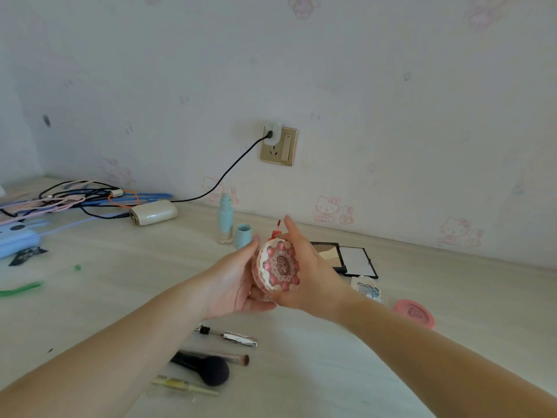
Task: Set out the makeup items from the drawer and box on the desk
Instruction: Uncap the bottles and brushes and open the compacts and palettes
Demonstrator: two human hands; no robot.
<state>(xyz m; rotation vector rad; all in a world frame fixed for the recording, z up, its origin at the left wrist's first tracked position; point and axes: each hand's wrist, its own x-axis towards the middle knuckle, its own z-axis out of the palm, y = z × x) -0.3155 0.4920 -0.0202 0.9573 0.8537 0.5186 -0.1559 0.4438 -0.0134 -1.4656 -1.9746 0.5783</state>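
Nearest: powder brush [208,369] and yellow pen [184,385] flat on tabletop [301,372]. Above, round compact [278,267] held off tabletop, left hand [235,285] cupping, right hand [304,276] curled over rim. Likely light, rigid, glossy-slick, hinge fragile; grip by opposite edges.

I held a round, cake-shaped compact [278,265] with pink and white frosting trim above the pale wooden desk [331,372], my left hand [238,282] cupping it from below and my right hand [307,273] curled round its far side. Behind it stood a tall light-blue bottle [226,220] beside its blue cap [243,235]. An open black palette [346,260] lay to the right, and a big black powder brush [208,369] lay nearer me.
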